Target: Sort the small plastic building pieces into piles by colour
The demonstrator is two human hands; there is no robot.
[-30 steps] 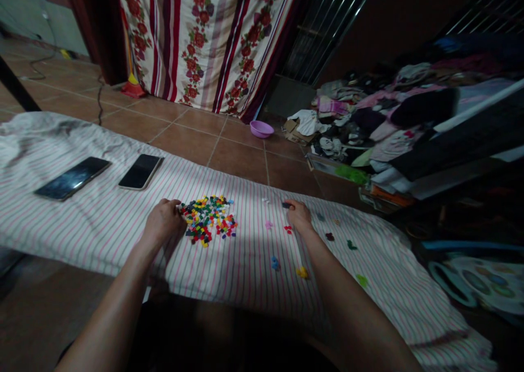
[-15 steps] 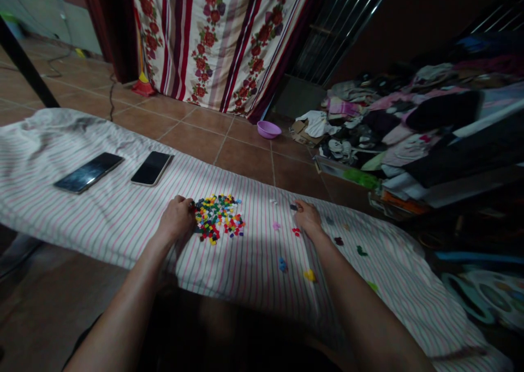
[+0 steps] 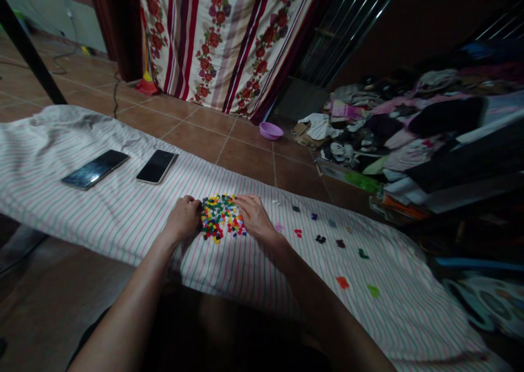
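A pile of small multicoloured pieces (image 3: pixel 221 216) lies on a striped cloth (image 3: pixel 245 263). At its left edge rests my left hand (image 3: pixel 184 218), fingers curled together; whatever they may hold is too small to name. My right hand (image 3: pixel 256 216) is at the pile's right side, fingers stretched out over its edge, holding nothing visible. Small single-colour groups are spread to the right, among them red pieces (image 3: pixel 298 233), black pieces (image 3: pixel 320 239), orange pieces (image 3: pixel 343 282), light green pieces (image 3: pixel 373 290) and dark green pieces (image 3: pixel 363 253).
Two phones, one (image 3: pixel 96 169) at the far left and another (image 3: pixel 157 166) nearer the pile, lie on the cloth. Beyond it, a purple basin (image 3: pixel 271 131) stands on the tiled floor. Clothes (image 3: pixel 401 126) are heaped at the right, and a floral curtain (image 3: pixel 229 44) hangs behind.
My right hand has moved left from the dark grey group to the main pile, and its fingers have opened. My left hand has stayed at the pile's left edge. The view has shifted slightly.
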